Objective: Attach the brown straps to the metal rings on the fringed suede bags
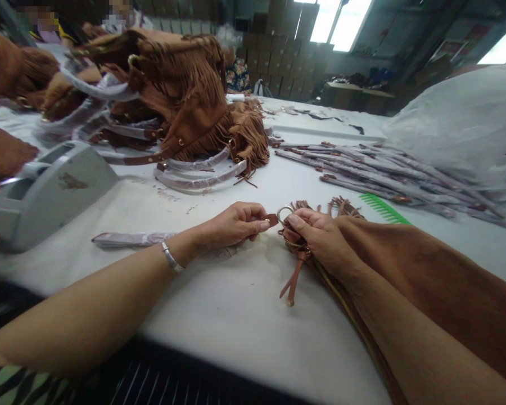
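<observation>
Near the middle of the table, my left hand pinches a short brown leather strap end with a small metal stud. Just to its right, my right hand grips a metal ring and the gathered edge of a brown suede bag. The strap end meets the ring between the two hands. Below my right hand hangs a brown tassel with a knotted tie. The bag spreads under my right forearm toward the right edge, and part of it is hidden there.
Fringed brown bags with wrapped handles are piled at back left. A grey tape dispenser stands at left, near a wrapped strap. Many wrapped straps, a green comb and plastic sheeting lie at right. People are at back left.
</observation>
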Tool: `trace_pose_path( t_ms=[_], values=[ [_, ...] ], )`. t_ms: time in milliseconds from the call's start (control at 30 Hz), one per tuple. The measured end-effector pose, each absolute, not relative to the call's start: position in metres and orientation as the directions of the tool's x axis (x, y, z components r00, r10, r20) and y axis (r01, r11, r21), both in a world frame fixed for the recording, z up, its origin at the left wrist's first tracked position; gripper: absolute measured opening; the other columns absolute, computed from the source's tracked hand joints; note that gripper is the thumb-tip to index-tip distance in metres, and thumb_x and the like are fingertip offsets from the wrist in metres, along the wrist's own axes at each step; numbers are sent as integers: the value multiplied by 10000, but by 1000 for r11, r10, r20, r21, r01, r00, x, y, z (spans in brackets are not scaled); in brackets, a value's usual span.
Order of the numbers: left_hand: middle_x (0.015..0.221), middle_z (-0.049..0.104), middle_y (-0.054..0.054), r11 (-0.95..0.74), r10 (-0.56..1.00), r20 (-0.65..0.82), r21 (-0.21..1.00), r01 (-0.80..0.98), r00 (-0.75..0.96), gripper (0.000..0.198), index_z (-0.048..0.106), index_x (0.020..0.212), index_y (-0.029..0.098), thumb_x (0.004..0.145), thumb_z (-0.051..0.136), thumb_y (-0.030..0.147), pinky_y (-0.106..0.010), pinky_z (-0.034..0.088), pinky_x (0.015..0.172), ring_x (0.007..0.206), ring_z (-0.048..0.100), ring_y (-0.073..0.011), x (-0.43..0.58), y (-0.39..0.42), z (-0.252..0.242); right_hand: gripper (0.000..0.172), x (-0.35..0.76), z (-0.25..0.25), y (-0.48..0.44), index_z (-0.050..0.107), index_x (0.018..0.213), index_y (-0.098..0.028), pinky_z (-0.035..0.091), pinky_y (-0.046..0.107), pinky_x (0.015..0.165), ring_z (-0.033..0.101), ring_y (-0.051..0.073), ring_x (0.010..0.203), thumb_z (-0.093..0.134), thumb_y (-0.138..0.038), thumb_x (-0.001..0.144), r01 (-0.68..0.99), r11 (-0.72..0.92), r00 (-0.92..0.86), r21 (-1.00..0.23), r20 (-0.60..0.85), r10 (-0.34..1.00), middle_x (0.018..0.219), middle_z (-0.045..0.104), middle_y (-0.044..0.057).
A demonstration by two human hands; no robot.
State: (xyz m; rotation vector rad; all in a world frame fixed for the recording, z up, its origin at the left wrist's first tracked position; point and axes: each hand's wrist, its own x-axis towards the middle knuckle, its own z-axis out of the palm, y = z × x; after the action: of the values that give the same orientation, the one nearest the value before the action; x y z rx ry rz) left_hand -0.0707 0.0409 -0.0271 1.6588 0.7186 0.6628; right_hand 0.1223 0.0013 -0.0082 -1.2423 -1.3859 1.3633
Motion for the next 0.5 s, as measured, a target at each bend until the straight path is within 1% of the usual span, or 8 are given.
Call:
trace_pose_path(
  t_ms=[67, 100, 233, 300, 367, 500],
  values=[
    [559, 453, 38, -130, 777, 49, 988, 84, 627, 278, 466, 813, 120, 834, 544, 386, -143, 204, 369, 400, 321, -22, -70, 41, -26, 305, 123, -10, 1, 458, 801, -148, 294, 145, 301, 352, 52, 410, 561, -434, 829, 114, -67, -175, -991, -87, 981, 556, 447, -30],
    [562, 465, 34, -120, 780, 53, 991, 66, 623, 287, 463, 812, 119, 828, 554, 391, -140, 221, 371, 401, 336, -23, -70, 41, -25, 313, 123, -11, 0, 458, 802, -151, 291, 147, 299, 347, 52, 408, 562, -445, 826, 116, -68, -167, -991, -87, 982, 556, 444, -31],
    [685, 573, -25, -57, 738, 34, 998, 13, 674, 319, 461, 852, 119, 801, 585, 408, -162, 368, 424, 460, 465, -54, -69, 40, -28, 320, 122, -12, 0, 454, 798, -156, 279, 145, 295, 338, 52, 405, 567, -454, 815, 114, -68, -148, -991, -84, 985, 555, 438, -33],
    [693, 583, -31, -50, 734, 34, 999, 4, 678, 331, 462, 868, 122, 797, 588, 420, -166, 366, 410, 450, 462, -58, -68, 40, -30, 316, 121, -11, 0, 455, 797, -152, 280, 144, 297, 345, 54, 413, 565, -448, 817, 115, -53, -151, -992, -70, 986, 559, 440, -30],
    [651, 562, -15, -65, 752, 60, 998, -17, 656, 337, 468, 867, 121, 789, 599, 422, -155, 343, 392, 437, 440, -52, -68, 39, -31, 315, 121, -11, 0, 456, 797, -149, 287, 144, 304, 348, 54, 417, 563, -445, 817, 120, -43, -150, -992, -60, 987, 554, 435, -31],
    [705, 593, -35, -74, 777, 114, 993, -90, 619, 340, 451, 877, 120, 789, 606, 410, -165, 390, 445, 481, 505, -62, -67, 40, -31, 323, 121, -12, -1, 464, 794, -143, 298, 139, 322, 356, 52, 430, 565, -449, 810, 158, -45, -134, -986, -67, 989, 559, 453, -23]
  ],
)
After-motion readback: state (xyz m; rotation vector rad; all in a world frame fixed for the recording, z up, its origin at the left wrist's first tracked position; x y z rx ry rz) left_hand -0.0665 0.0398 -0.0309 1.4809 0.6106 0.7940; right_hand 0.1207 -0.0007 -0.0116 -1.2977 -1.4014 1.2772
